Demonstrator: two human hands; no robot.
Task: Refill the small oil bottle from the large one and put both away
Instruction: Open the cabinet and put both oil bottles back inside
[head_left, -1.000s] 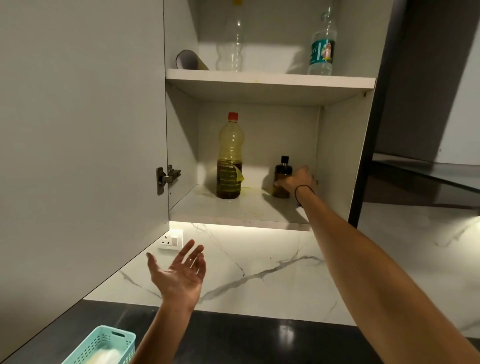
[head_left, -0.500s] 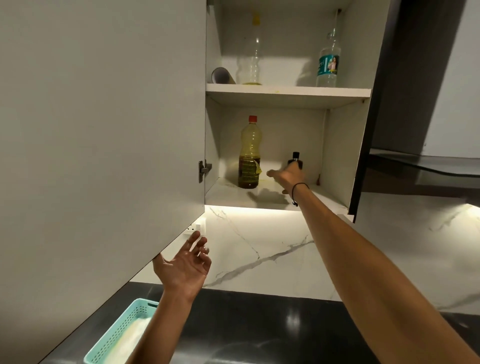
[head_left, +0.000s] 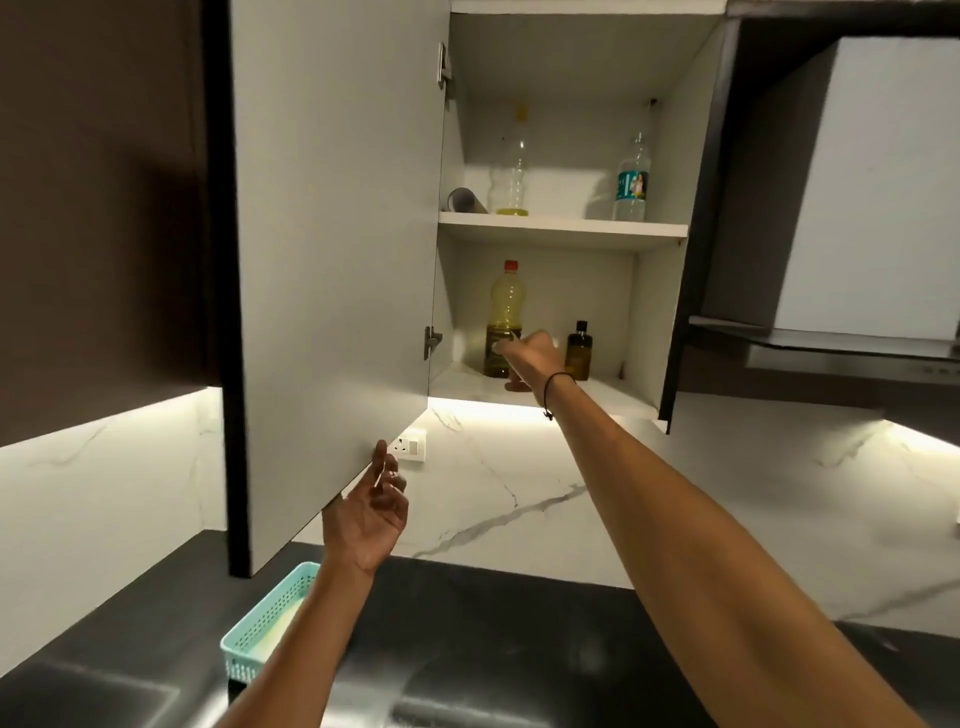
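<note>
The large oil bottle (head_left: 505, 306), yellow with a red cap, stands upright on the lower shelf (head_left: 613, 395) of the open wall cabinet. The small dark bottle (head_left: 578, 351) with a black cap stands to its right, apart from it. My right hand (head_left: 530, 358) hangs in front of the shelf between the two bottles, fingers relaxed, holding nothing. My left hand (head_left: 371, 506) is raised at the bottom corner of the open cabinet door (head_left: 337, 260), fingertips touching its lower edge.
The upper shelf holds a near-empty clear bottle (head_left: 511, 171), a labelled bottle (head_left: 632, 182) and a grey roll (head_left: 465, 200). A teal basket (head_left: 270, 618) sits on the dark counter (head_left: 493, 649). A wall socket (head_left: 410, 445) is below the cabinet; a range hood (head_left: 831, 343) is at right.
My right hand let go of the small bottle and drew back leftward out of the shelf. My left hand rose to the door's bottom edge. The view pulled back.
</note>
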